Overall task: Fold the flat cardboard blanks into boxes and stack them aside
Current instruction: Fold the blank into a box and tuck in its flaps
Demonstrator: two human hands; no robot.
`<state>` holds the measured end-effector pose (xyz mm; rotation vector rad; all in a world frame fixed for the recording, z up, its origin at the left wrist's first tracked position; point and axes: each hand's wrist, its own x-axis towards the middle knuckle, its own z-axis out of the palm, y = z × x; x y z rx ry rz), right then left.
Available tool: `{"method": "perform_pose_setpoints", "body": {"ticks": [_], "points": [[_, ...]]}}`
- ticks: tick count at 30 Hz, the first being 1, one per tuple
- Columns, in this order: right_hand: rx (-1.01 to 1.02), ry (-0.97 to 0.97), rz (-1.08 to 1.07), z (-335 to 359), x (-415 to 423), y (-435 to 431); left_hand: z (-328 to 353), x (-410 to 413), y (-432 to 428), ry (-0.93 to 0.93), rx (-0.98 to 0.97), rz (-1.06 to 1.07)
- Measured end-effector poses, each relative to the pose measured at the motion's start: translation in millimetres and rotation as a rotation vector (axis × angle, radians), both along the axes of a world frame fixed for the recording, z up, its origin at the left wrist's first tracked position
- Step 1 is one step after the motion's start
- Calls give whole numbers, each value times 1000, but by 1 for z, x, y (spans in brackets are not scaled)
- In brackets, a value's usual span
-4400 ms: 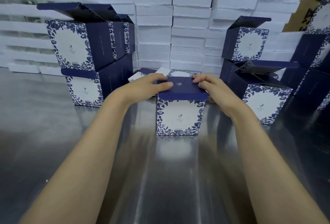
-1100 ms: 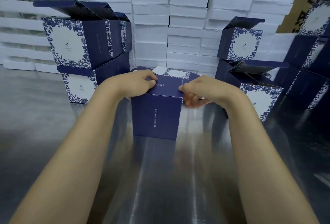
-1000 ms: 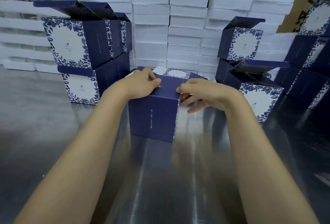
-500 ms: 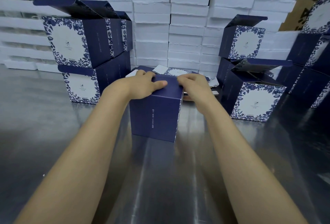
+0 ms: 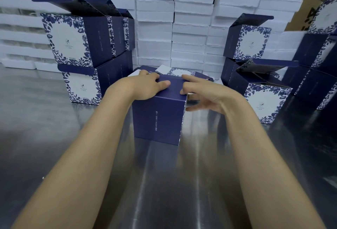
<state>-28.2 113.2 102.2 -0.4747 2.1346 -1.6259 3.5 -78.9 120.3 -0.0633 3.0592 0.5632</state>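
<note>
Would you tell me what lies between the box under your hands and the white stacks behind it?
Flat cardboard blanks, shown in the head view.

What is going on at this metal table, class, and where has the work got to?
A person is folding a dark blue box on the metal table. The left hand presses on the box's closed top. The right hand touches the top's right edge with spread fingers. Finished boxes stand stacked two high on both sides, several with lids open. A few flat blanks lie behind the box, in front of a wall of white foam trays.
</note>
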Motion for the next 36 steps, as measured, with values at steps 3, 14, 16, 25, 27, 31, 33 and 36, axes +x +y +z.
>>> {"method": "perform_pose_setpoints", "body": {"ticks": [3,14,16,25,27,31,33,36], "points": [[-78,33,-11,-1,-3,1,1,0,-1,-2,-8,-2],[-91,155,-194,-2,2,-10,1,3,2,-7,-17,-2],[-96,153,-243,-1,3,-12,1,3,2,-5,-21,2],[-92,184,-373,-3,4,-17,2,5,4,-12,-16,27],[-45,167,-410,4,1,-9,2,5,7,-11,-24,40],[380,127,-327,16,5,2,2,7,15,-10,-77,53],[396,54,-232,15,5,0,2,8,16,-14,-85,59],[310,36,-190,13,1,0,3,9,16,-20,-85,69]]}}
